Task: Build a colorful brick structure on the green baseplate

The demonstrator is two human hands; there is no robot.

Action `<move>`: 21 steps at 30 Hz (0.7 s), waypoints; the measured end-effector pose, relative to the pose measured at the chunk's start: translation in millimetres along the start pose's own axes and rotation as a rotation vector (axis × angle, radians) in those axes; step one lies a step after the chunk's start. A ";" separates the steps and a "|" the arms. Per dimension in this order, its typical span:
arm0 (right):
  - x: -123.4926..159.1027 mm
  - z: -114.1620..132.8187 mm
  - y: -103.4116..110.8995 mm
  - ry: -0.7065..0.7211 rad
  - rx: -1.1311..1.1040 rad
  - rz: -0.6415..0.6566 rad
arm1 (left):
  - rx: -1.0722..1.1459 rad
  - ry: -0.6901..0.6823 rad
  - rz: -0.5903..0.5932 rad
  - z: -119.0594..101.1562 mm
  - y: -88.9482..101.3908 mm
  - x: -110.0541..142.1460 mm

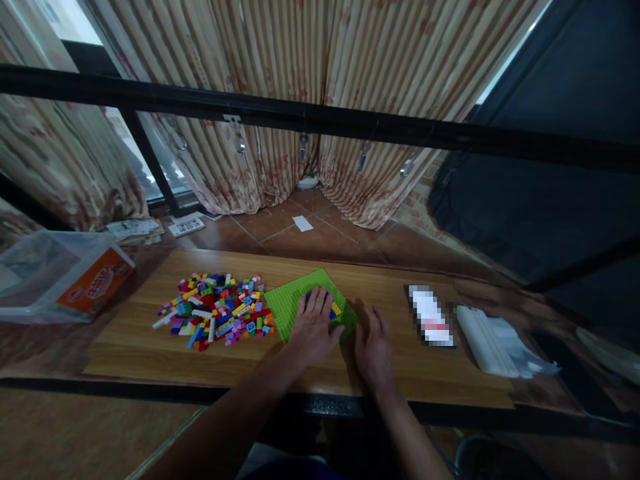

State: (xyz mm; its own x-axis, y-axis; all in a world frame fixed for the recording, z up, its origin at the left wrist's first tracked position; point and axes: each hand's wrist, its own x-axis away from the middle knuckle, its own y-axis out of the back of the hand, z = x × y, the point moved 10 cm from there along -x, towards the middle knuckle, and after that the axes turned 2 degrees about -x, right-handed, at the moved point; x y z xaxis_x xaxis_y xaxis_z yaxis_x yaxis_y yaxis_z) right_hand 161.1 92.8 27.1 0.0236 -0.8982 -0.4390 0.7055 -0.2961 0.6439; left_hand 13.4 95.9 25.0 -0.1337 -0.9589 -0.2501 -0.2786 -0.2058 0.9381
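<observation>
A green studded baseplate (pixel 285 303) lies at an angle on the wooden board. My left hand (pixel 313 325) rests flat over its middle, with the fingers stretched out on top of some blue and yellow toy bricks (pixel 335 309). Most of those bricks are hidden under the palm. My right hand (pixel 374 347) is at the plate's right corner, fingers slightly bent and apart, with nothing seen in it. Left of the plate spreads a loose pile of colourful toy bricks (pixel 220 310), nearly touching its edge.
A pixelated phone-like object (pixel 431 317) and a white plastic packet (pixel 487 341) lie to the right on the wooden board (pixel 145 353). A clear plastic bin (pixel 65 273) with an orange label stands at far left. Beyond the board runs a black metal bar (pixel 270 110) before curtains.
</observation>
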 end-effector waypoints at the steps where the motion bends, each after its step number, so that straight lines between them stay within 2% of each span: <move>1: -0.4 0.9 -4.6 -0.004 -0.023 0.009 | 0.008 -0.002 -0.001 -0.5 0.3 0.2; 9: 0.0 -4.9 -13.8 0.000 -0.002 0.033 | 0.143 -0.004 -0.044 0.9 7.9 3.4; 12: 0.0 -4.2 -14.3 0.025 0.020 0.035 | 0.234 0.042 -0.125 9.3 21.4 7.2; 16: 0.0 -4.4 -16.2 0.050 0.046 0.040 | 0.264 0.173 -0.247 25.5 38.6 23.0; 21: 0.3 -7.3 -18.4 0.048 0.068 0.042 | 0.309 0.216 -0.311 31.6 39.9 38.8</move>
State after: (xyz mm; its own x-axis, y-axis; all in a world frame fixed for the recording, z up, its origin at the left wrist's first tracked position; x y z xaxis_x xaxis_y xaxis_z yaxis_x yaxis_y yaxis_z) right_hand 153.3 100.3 10.6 0.0876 -0.8942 -0.4391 0.6533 -0.2811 0.7030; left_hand -33.0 56.6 45.2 0.1917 -0.8865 -0.4211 -0.5479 -0.4526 0.7035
